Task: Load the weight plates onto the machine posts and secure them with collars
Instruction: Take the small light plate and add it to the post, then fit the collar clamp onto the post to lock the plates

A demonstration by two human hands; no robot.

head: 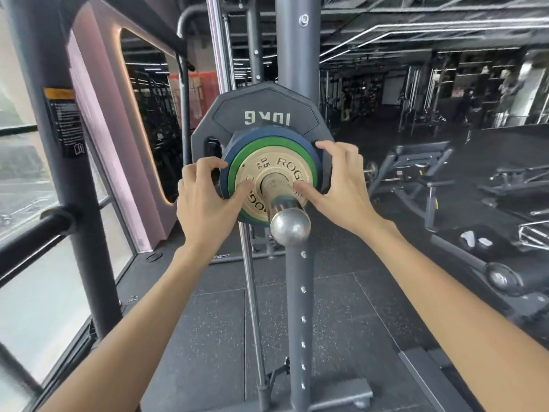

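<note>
Left hand (205, 194) and right hand (341, 179) both grip the small plates (276, 162) on the post (289, 226) mid-frame, thumbs on the gold one.

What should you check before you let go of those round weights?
1. Is the gold plate on the post? Ok.
2. Do the small plates sit flat against the big black plate? Cannot tell, the gaps are hidden.
3. Do the left grip and right grip pinch the small plates? Ok.
4. Is there bare post past the gold plate for a collar? Ok.
5. Is a collar within reach? Cannot tell, none is in view.
</note>
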